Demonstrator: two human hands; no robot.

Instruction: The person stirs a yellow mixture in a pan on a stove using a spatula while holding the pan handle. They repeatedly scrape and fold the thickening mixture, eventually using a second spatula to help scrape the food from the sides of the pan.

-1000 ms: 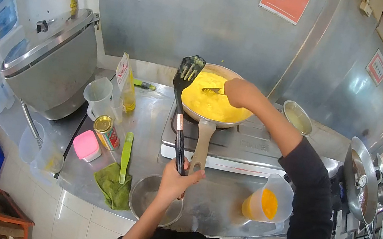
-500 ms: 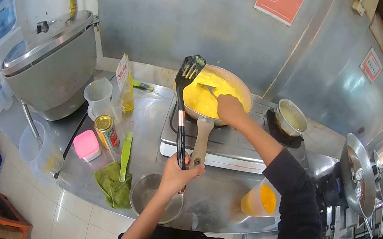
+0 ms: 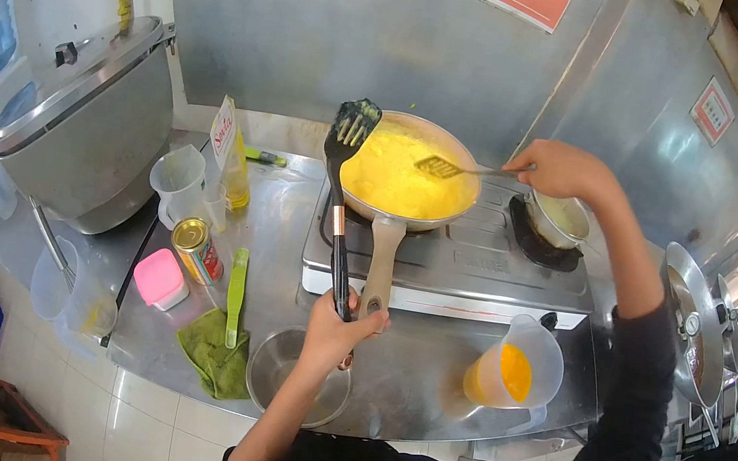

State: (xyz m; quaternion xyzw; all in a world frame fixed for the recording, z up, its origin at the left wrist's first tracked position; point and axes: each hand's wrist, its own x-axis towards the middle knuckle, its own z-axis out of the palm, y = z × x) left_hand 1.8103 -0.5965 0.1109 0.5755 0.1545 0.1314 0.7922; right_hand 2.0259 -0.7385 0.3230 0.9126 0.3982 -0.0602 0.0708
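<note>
A frying pan (image 3: 453,207) full of yellow scrambled egg (image 3: 392,181) sits on a steel stove (image 3: 479,273). My left hand (image 3: 338,328) grips the pan's beige handle (image 3: 380,262) together with a black slotted spatula (image 3: 344,177) that stands up beside the pan. My right hand (image 3: 566,171) is raised to the right of the pan and holds a fork (image 3: 457,168) whose tines hang over the egg.
A small pot (image 3: 558,220) sits on the right burner. A jug of beaten egg (image 3: 517,368), an empty steel bowl (image 3: 286,373), a green cloth (image 3: 216,356), a can (image 3: 195,248), a pink box (image 3: 158,278) and a big steel cooker (image 3: 79,128) crowd the counter.
My right hand has lifted out of the pan and swung up to the right, drawing the fork out of the egg. My left hand keeps its grip.
</note>
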